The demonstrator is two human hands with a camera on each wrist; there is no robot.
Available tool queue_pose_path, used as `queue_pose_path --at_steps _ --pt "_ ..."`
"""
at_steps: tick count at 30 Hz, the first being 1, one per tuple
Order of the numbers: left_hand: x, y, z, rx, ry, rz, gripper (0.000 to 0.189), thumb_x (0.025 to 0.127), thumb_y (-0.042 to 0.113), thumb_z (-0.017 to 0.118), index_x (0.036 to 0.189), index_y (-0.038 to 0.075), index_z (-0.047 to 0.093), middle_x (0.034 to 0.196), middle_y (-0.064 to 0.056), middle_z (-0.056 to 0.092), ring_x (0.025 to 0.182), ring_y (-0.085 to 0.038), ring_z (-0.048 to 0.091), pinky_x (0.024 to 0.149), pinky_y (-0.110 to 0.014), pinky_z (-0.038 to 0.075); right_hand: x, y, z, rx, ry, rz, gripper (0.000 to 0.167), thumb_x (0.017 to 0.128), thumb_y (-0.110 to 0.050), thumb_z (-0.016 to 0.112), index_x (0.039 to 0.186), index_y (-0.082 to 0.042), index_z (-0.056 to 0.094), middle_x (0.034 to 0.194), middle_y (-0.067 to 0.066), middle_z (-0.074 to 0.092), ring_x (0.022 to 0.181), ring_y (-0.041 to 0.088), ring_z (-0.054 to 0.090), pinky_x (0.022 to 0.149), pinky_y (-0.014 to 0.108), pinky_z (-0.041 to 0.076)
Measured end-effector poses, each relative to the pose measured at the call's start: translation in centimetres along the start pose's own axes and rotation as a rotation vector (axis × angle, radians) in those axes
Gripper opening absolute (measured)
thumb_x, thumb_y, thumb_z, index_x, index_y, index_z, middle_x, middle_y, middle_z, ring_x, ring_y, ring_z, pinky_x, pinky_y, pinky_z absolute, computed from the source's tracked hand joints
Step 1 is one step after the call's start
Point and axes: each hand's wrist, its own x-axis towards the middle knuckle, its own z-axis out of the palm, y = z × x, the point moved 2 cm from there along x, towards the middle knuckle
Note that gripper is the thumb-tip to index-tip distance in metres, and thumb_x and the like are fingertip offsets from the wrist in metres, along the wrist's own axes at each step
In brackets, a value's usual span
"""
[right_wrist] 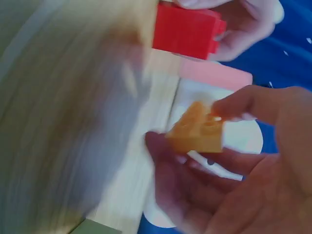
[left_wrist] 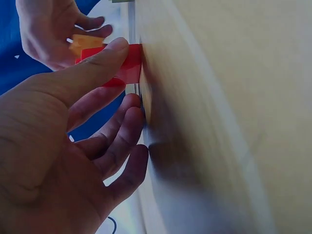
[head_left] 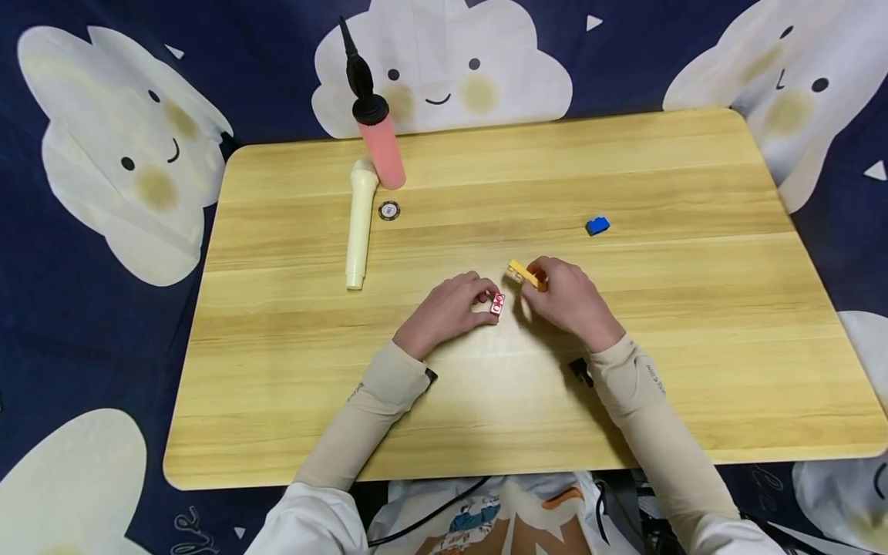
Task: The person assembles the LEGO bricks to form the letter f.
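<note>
Between thumb and fingers, my left hand [head_left: 447, 310] pinches a red toy brick [head_left: 497, 304] with its studs facing up in the head view. In the left wrist view the red brick [left_wrist: 130, 68] is low, right by the tabletop. My right hand [head_left: 570, 299] grips a yellow toy brick [head_left: 522, 273] a short way to the right of the red one. The right wrist view shows the yellow brick [right_wrist: 197, 134] tilted between thumb and fingers, some studs visible, with the red brick [right_wrist: 183, 31] apart from it. A blue toy brick [head_left: 597, 225] lies on the table beyond my right hand.
The wooden table [head_left: 277, 401] has rounded corners. At its back left stand a pink hand pump [head_left: 381, 146] with a black top, a cream microphone-shaped stick [head_left: 359, 227] and a round poker chip [head_left: 389, 210]. A dark blue cloth [head_left: 264, 69] with cloud faces surrounds the table.
</note>
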Motion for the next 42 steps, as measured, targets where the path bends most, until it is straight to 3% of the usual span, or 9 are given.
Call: queue_pose_path --at_steps 4,7,10,14,21,27,42 --pt "0.1 -0.2 0.0 -0.031 -0.012 -0.022 0.036 0.086 0.037 0.079 0.114 0.016 0.069 0.096 0.002 0.057 0.086 -0.012 0.054 0.075 -0.03 0.046 -0.2 0.0 -0.6 0.306 -0.119 -0.006 0.024 0.1 -0.017 0.055 0.107 0.002 0.067 0.084 0.017 0.061 0.068 0.025 0.054 0.057 0.031 0.045" --pt "0.3 -0.2 -0.1 -0.05 -0.023 -0.042 0.035 0.086 0.036 0.08 0.11 0.013 0.068 0.095 0.001 0.057 0.084 -0.014 0.053 0.073 -0.03 0.046 -0.4 0.0 -0.8 0.519 -0.224 0.036 0.027 0.103 -0.02 0.053 0.105 0.003 0.066 0.088 0.022 0.06 0.072 0.028 0.055 0.062 0.032 0.048" --pt "0.4 -0.2 -0.1 -0.053 -0.032 -0.058 0.034 0.086 0.036 0.08 0.107 0.012 0.066 0.095 0.001 0.056 0.084 -0.014 0.053 0.073 -0.03 0.045 -0.4 0.3 -0.6 0.624 -0.289 0.094 0.029 0.103 -0.025 0.056 0.109 0.003 0.064 0.094 0.024 0.061 0.076 0.027 0.055 0.066 0.035 0.05" --pt "0.4 -0.2 -0.2 -0.058 -0.033 -0.057 0.034 0.087 0.035 0.08 0.107 0.012 0.065 0.095 0.0 0.056 0.084 -0.015 0.053 0.073 -0.03 0.045 -0.2 0.8 0.1 0.657 -0.324 0.133 0.03 0.103 -0.025 0.058 0.112 0.003 0.063 0.095 0.021 0.063 0.076 0.022 0.055 0.067 0.033 0.05" --pt "0.6 -0.5 -0.2 -0.07 -0.02 -0.046 0.035 0.086 0.036 0.08 0.107 0.013 0.065 0.094 0.0 0.056 0.081 -0.015 0.051 0.072 -0.029 0.044 -0.2 0.9 1.2 0.652 -0.4 0.106 0.032 0.105 -0.025 0.054 0.112 0.004 0.066 0.089 0.021 0.063 0.072 0.021 0.055 0.066 0.029 0.049" --pt "0.7 -0.7 -0.2 -0.1 -0.021 -0.038 0.04 0.085 0.034 0.081 0.118 0.014 0.068 0.095 0.001 0.056 0.084 -0.013 0.052 0.075 -0.028 0.045 -0.1 0.9 1.5 0.635 -0.427 0.096 0.032 0.106 -0.024 0.052 0.109 0.004 0.067 0.088 0.021 0.063 0.07 0.017 0.053 0.065 0.028 0.047" --pt "0.9 -0.8 -0.6 -0.136 -0.051 -0.054 0.04 0.085 0.033 0.081 0.118 0.015 0.067 0.091 -0.001 0.053 0.08 -0.015 0.048 0.07 -0.028 0.039 0.4 1.4 1.8 0.613 -0.425 0.121 0.033 0.105 -0.026 0.053 0.103 0.004 0.068 0.078 0.018 0.061 0.062 0.016 0.05 0.056 0.026 0.043"
